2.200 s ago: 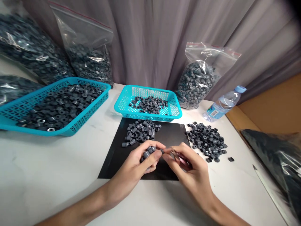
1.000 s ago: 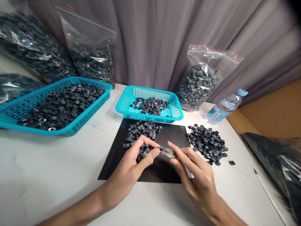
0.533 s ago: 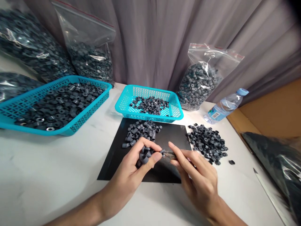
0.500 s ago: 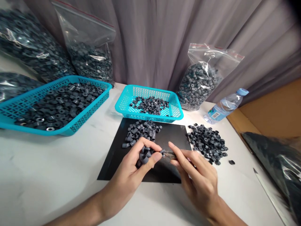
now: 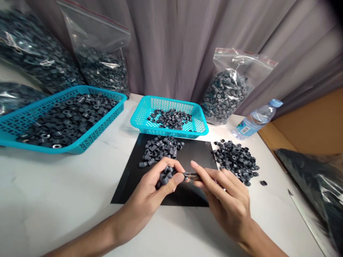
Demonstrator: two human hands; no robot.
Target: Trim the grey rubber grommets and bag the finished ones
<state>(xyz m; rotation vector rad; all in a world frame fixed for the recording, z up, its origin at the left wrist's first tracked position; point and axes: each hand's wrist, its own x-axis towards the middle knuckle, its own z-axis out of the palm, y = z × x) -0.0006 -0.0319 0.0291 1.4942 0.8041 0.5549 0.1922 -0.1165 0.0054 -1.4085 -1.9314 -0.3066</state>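
Observation:
Over the black mat (image 5: pixel 125 185), my left hand (image 5: pixel 154 192) is closed around several dark grey ring-shaped parts (image 5: pixel 166 175), pinching one small part between thumb and forefinger. My right hand (image 5: pixel 225 192) grips a thin metal tool (image 5: pixel 192 175), which looks like tweezers or small pliers; its tip touches the pinched part. Behind my left hand lies a pile of grey parts (image 5: pixel 160 148) on the mat. Another pile of dark parts (image 5: pixel 237 159) is on the white table to the right, beside my right hand.
A teal basket (image 5: pixel 171 133) with some parts stands behind the mat. A larger, fuller teal basket (image 5: pixel 77 147) is at the left. Bags of parts (image 5: pixel 225 96) (image 5: pixel 104 71) stand at the back. A water bottle (image 5: pixel 254 121) and a dark plastic bag (image 5: pixel 313 189) are at the right.
The tool's tip has shifted slightly at the pinched part, and my right hand has turned a little. My left hand keeps its hold.

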